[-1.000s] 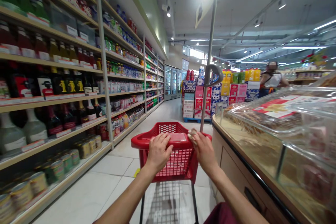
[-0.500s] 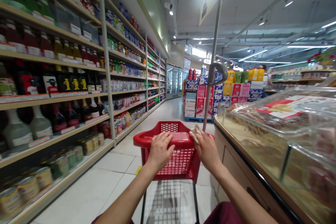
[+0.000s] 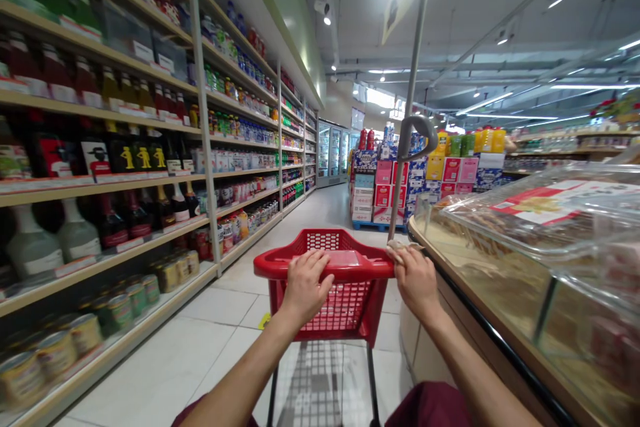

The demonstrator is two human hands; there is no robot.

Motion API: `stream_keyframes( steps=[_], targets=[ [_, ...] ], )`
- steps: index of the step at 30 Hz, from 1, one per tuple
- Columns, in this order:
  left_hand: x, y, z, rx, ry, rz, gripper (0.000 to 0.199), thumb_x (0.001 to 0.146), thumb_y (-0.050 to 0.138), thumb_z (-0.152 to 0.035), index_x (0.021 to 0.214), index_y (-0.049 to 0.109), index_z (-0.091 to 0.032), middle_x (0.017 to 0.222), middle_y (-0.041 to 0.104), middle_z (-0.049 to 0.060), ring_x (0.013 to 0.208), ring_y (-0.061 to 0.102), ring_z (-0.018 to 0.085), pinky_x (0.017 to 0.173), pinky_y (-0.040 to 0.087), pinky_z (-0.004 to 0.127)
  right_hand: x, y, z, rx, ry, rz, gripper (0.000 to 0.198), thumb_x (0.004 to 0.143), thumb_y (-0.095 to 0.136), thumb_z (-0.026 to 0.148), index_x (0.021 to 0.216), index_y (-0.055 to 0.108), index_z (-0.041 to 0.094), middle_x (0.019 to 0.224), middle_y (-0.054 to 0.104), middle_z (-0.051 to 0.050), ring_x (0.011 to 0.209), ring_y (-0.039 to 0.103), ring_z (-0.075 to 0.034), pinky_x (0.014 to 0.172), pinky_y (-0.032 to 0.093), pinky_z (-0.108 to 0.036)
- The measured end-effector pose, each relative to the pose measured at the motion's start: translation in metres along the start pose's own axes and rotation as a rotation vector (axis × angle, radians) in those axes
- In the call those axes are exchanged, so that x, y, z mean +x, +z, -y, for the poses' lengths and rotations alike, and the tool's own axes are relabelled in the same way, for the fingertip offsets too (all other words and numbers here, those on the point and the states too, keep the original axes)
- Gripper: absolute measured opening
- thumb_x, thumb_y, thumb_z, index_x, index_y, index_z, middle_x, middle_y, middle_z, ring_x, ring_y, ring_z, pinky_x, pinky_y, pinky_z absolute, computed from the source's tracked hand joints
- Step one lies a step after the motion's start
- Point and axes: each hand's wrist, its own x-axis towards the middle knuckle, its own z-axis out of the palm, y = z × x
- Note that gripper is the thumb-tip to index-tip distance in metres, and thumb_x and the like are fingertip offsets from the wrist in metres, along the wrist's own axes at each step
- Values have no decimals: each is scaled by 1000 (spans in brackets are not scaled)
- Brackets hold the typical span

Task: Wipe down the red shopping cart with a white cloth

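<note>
This is a big shop, because tall shelves full of bottles and cans run down the left side, a red shopping cart is at the bottom middle, tall fridges and piled boxes stand near the middle, and clear packs lie at the right.

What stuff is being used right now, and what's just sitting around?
Being used:
red shopping cart, left grip resting on it
pale crumpled thing, perhaps tissue, in the right grip

Just around:
bottles
cans
stacked boxes
clear plastic package
</note>
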Motion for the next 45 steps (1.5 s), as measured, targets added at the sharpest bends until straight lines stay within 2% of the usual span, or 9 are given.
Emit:
stream_keyframes(
  steps=[2, 7, 10, 14, 22, 28, 35, 40, 45],
  targets=[
    [0, 1, 0, -4, 0, -4, 32, 77, 48, -28, 107, 54, -21, 118, 55, 5, 111, 43, 23, 93, 29, 45, 0, 1, 8, 53, 19, -13, 32, 76, 38, 13, 101, 58, 16, 107, 57, -11, 105, 47, -24, 89, 36, -44],
    [-1, 0, 5, -11, 21, -4, 32, 76, 48, -28, 107, 54, -22, 118, 54, 5, 110, 44, 23, 92, 30, 45, -8, 11, 67, 253, -200, 45, 35, 75, 39, 11, 104, 56, 16, 118, 49, -12, 112, 41, -22, 94, 34, -40],
    [-2, -2, 7, -14, 28, 7, 32, 76, 48, -28, 108, 54, -21, 118, 54, 5, 111, 44, 22, 93, 31, 44, -6, 6, 54, 187, -193, 80, 36, 75, 38, 12, 105, 56, 18, 116, 52, -10, 110, 43, -23, 95, 30, -46],
    [-2, -4, 3, -14, 18, 16, 32, 76, 48, -28, 107, 55, -21, 118, 54, 5, 111, 44, 23, 93, 30, 45, 1, -2, 24, 76, 13, 44, 34, 74, 37, 12, 101, 58, 18, 105, 57, -11, 100, 50, -24, 90, 33, -48],
    [-4, -8, 8, -14, 48, 22, 33, 76, 48, -27, 108, 54, -21, 118, 55, 5, 111, 44, 22, 92, 33, 43, -7, 6, 90, 202, -186, 63, 32, 83, 38, 25, 109, 55, 17, 118, 50, -11, 114, 40, -23, 97, 28, -42],
    [-3, -10, 2, -20, 30, 27, 32, 75, 48, -26, 106, 54, -21, 117, 54, 7, 112, 43, 24, 94, 30, 48, 4, -5, 59, 250, -10, 143, 36, 89, 28, 30, 110, 56, 20, 115, 56, -7, 112, 43, -22, 96, 26, -45],
    [25, 12, -48, -166, 82, 100, 45, 78, 43, -26, 122, 38, -17, 130, 40, 11, 121, 35, 21, 99, 30, 43, 13, -4, 83, 714, 300, 207, 56, 87, 16, 48, 131, 30, 15, 126, 46, -11, 118, 40, -21, 96, 32, -38],
    [31, 20, -58, -80, 108, 85, 32, 77, 44, -20, 108, 50, -17, 114, 54, 10, 107, 47, 21, 93, 37, 42, 13, -2, 59, 628, 242, 144, 55, 87, 22, 44, 133, 23, 14, 114, 56, -13, 106, 51, -22, 87, 39, -38],
    [21, -9, -9, 38, 14, 45, 21, 80, 43, -26, 96, 54, -20, 108, 58, 7, 102, 50, 22, 96, 27, 52, 11, 0, 39, 344, 91, 141, 44, 88, 28, 34, 126, 37, 16, 99, 63, -10, 96, 56, -21, 83, 36, -38]
  ],
)
